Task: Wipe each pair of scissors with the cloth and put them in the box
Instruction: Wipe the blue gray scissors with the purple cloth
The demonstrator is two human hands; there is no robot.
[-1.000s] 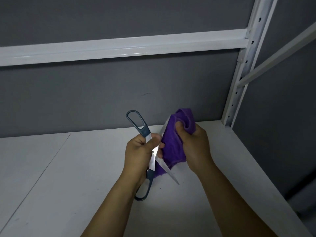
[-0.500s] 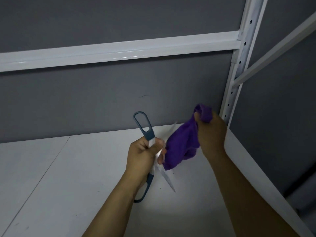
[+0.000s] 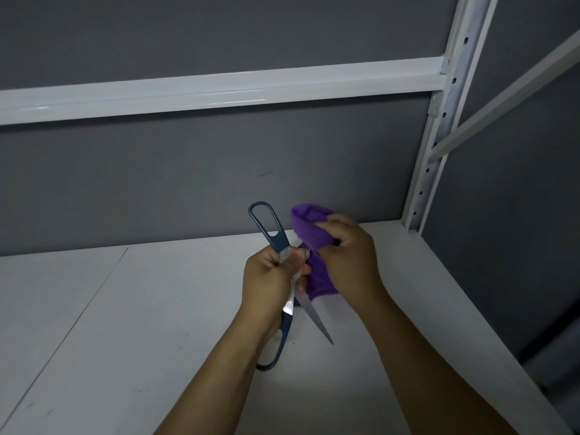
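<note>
Above the white shelf [image 3: 141, 324], the steel scissors with blue-grey handles [image 3: 312, 317] are held spread open, one handle loop raised toward the grey wall [image 3: 188, 183] and one bare blade pointed down toward the viewer. The pivot is gripped by the curled fingers of the left hand [image 3: 270, 284]. The purple cloth [image 3: 309, 227] is clamped over the other blade by the fingers of the right hand [image 3: 348, 262].

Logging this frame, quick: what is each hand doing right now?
Left hand: closed, gripping the scissors, which are open.
Right hand: closed, gripping the cloth.
</note>
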